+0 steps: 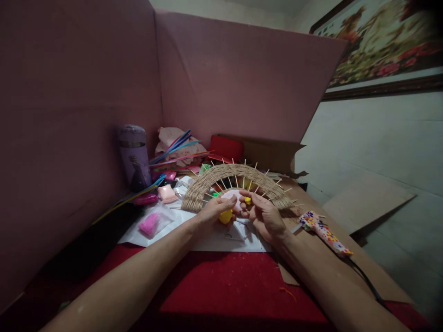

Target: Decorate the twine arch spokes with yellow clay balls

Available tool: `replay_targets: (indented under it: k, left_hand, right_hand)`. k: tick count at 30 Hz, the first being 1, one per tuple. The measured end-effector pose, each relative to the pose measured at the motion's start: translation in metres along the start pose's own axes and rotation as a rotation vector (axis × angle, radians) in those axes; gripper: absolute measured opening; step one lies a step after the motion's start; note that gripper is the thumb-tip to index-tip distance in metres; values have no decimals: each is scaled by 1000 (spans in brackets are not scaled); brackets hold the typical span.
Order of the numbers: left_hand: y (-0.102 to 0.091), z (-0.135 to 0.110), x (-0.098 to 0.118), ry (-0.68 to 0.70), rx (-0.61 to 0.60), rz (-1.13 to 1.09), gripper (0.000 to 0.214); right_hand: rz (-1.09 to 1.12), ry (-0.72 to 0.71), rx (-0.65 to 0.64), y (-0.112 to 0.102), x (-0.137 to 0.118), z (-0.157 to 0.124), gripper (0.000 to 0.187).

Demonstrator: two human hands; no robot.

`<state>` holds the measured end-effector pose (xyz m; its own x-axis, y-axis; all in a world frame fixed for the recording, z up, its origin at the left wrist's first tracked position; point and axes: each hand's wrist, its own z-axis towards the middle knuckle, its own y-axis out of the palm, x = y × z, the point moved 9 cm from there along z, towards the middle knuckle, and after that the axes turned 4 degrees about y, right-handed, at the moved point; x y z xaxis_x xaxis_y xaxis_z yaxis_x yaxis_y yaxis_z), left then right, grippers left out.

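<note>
My left hand [221,210] is closed round a lump of yellow modelling clay [226,216]. Between the fingertips of my right hand [263,213] is a small yellow clay piece [248,200]. The two hands are close together over the white sheet. Just beyond them stands a woven half-round fan shape [207,182], made of tan cord with thin sticks poking out along its outer and inner edges. At its centre is a pale pink half-disc [232,195], partly covered by my fingers.
On the left are a purple tumbler [134,159], a bag of pink clay [149,224], a peach packet [167,193] and coloured pipe cleaners [176,146]. A flower-patterned hot glue gun [325,233] with a black cord lies on cardboard [375,272] at right. Red cloth [214,290] covers the front.
</note>
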<state>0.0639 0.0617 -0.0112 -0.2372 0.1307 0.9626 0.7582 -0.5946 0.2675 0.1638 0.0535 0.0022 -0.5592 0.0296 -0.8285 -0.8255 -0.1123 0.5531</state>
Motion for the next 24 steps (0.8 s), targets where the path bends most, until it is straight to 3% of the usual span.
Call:
replay_targets:
  k: [9, 13, 18, 24]
  left_hand:
    - [-4, -6, 36, 354, 143, 189, 38]
    - [-11, -1, 25, 264, 182, 231, 38]
    - [3, 1, 7, 85, -36, 209, 55]
    - [4, 2, 7, 110, -50, 123, 48]
  right_hand:
    - [-175, -48, 104, -10, -2, 1, 36]
    - [-297, -109, 27, 5, -5, -4, 41]
    - [-396, -164, -46, 22, -9, -14, 40]
    - [-353, -140, -75, 23, -3, -12, 45]
